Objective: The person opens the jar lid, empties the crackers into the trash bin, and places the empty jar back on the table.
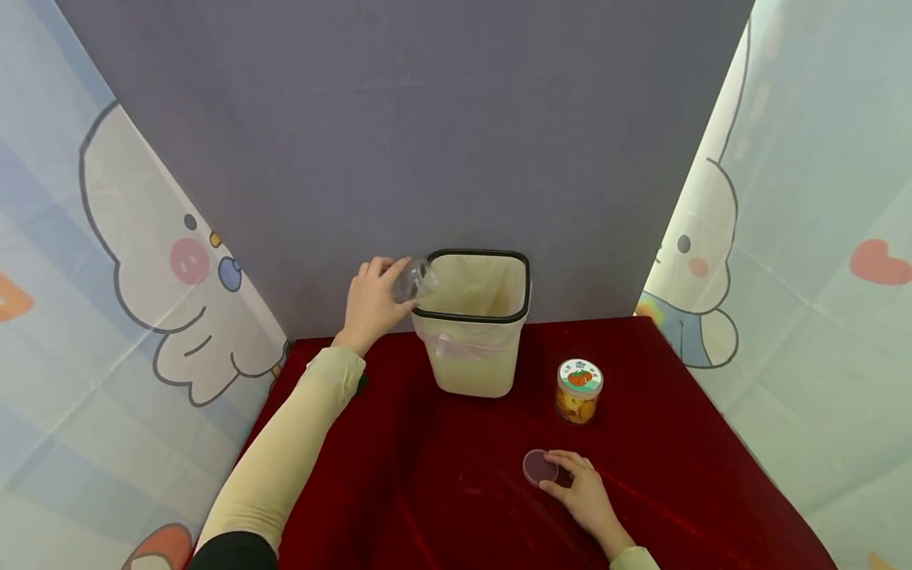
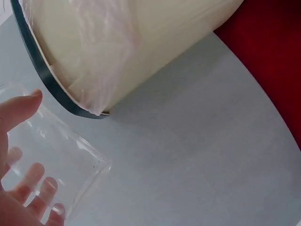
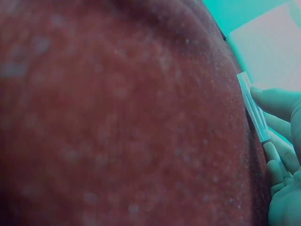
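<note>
My left hand [image 1: 374, 305] grips a clear, see-through jar [image 1: 413, 281], tilted with its mouth toward the bin [image 1: 473, 360] at the bin's left rim. In the left wrist view the thumb and fingers of the left hand [image 2: 23, 155] lie round the jar [image 2: 66, 146], beside the bin's dark rim [image 2: 51, 89]. Low on the red cloth, my right hand [image 1: 586, 499] holds a round, clear lid [image 1: 539, 468] by its edge between thumb and fingers. The right wrist view shows the lid [image 3: 255, 110] edge-on at the right hand [image 3: 284, 141].
A jar with an orange-pictured lid [image 1: 579, 388] and yellow-orange contents stands to the right of the bin. Red cloth [image 1: 442, 443] covers the table. A grey backdrop [image 1: 456, 142] rises behind, with cartoon-printed curtains [image 1: 805, 261] at both sides. A pinkish bag lines the bin.
</note>
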The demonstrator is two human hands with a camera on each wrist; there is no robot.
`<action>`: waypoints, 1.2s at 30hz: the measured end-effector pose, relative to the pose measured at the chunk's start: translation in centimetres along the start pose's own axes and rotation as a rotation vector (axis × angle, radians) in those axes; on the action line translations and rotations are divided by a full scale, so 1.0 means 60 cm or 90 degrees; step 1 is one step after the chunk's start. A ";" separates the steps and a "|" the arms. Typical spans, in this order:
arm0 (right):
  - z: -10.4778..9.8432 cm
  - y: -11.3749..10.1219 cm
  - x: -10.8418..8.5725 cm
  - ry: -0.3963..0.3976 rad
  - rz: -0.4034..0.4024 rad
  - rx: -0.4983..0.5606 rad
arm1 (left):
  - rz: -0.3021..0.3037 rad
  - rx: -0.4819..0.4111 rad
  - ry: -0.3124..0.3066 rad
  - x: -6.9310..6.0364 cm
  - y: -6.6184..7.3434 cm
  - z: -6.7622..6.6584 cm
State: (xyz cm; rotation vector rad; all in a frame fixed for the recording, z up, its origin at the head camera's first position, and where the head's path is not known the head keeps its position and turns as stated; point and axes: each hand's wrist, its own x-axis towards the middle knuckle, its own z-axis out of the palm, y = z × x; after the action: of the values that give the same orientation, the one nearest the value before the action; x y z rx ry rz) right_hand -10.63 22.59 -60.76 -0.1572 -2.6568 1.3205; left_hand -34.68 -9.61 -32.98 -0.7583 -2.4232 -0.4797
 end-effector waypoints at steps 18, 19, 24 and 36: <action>0.002 -0.001 -0.001 0.008 -0.016 -0.010 | -0.089 -0.114 0.048 -0.077 -0.028 0.025; 0.002 -0.001 0.000 0.009 -0.015 -0.012 | -0.095 -0.125 0.050 -0.082 -0.028 0.028; 0.000 0.000 0.001 0.001 -0.001 -0.013 | -0.110 -0.165 0.065 -0.107 -0.030 0.045; 0.000 0.000 0.000 0.001 -0.002 -0.009 | -0.180 -0.226 0.043 -0.177 -0.038 0.083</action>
State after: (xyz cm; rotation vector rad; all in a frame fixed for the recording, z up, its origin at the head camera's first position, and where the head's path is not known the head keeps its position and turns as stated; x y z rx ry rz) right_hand -10.64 22.59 -60.78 -0.1550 -2.6654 1.2995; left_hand -30.73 -13.38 -43.61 -0.5274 -2.4210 -1.0503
